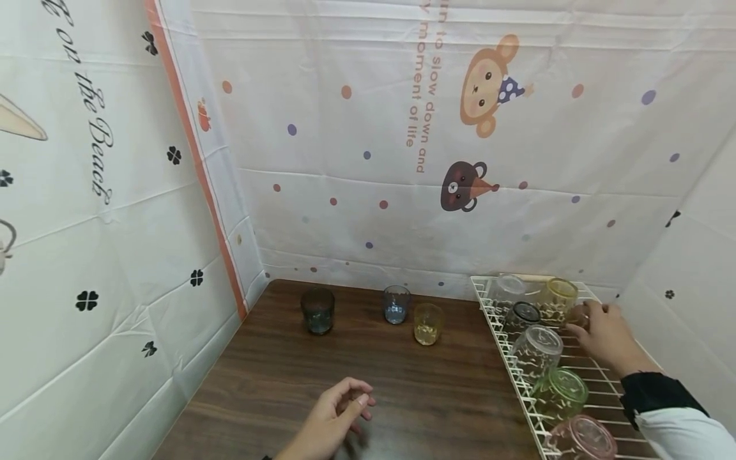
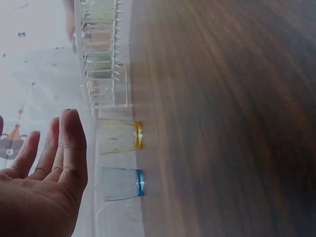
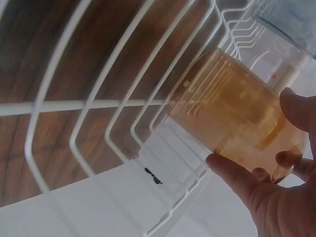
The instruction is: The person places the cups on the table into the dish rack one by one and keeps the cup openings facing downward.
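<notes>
On the right, my right hand grips an amber drinking glass at the rack's far right corner. Its thumb and fingers lie round the glass near one end, and in the head view the hand hides most of it. Just left of it a yellow glass stands upside down on the white wire rack. My left hand hovers over the front of the brown table with fingers loosely bent and nothing in them. Beyond it stand an upright yellowish glass and a blue glass.
A dark glass stands upright at the table's back left. The rack also bears a black-tinted glass, clear glasses, a green glass and a pink glass, all upside down. Printed sheets hang behind and at the sides.
</notes>
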Demonstrator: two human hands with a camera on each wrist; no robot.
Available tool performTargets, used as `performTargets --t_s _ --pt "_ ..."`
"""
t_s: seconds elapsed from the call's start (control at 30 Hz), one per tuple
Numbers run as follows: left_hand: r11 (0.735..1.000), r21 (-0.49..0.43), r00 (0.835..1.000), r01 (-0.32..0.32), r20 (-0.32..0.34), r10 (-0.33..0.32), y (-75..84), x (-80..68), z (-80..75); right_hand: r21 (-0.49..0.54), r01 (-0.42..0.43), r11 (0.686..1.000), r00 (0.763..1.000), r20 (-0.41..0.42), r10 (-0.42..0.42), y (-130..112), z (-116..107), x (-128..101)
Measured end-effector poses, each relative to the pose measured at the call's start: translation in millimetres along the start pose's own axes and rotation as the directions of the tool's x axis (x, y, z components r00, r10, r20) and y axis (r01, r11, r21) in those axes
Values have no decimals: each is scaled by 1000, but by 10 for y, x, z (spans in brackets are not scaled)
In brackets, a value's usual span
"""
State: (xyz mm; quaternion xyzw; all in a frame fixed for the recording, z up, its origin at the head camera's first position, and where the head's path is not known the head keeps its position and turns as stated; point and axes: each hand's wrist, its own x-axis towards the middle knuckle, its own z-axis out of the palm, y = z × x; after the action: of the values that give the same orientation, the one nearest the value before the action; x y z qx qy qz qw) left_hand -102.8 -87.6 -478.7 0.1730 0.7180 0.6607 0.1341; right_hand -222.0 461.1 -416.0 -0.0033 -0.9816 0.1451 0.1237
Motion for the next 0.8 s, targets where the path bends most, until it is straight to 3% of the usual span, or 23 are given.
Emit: performTargets --t_s 0.5,0.8 --pt "1000 -12 1000 -3 15 3 -32 1 8 3 -35 999 999 -14 35 61 91 54" --pt "1000 -18 1000 -12 6 12 -51 15 42 -4 -7 1000 999 -47 7 66 143 45"
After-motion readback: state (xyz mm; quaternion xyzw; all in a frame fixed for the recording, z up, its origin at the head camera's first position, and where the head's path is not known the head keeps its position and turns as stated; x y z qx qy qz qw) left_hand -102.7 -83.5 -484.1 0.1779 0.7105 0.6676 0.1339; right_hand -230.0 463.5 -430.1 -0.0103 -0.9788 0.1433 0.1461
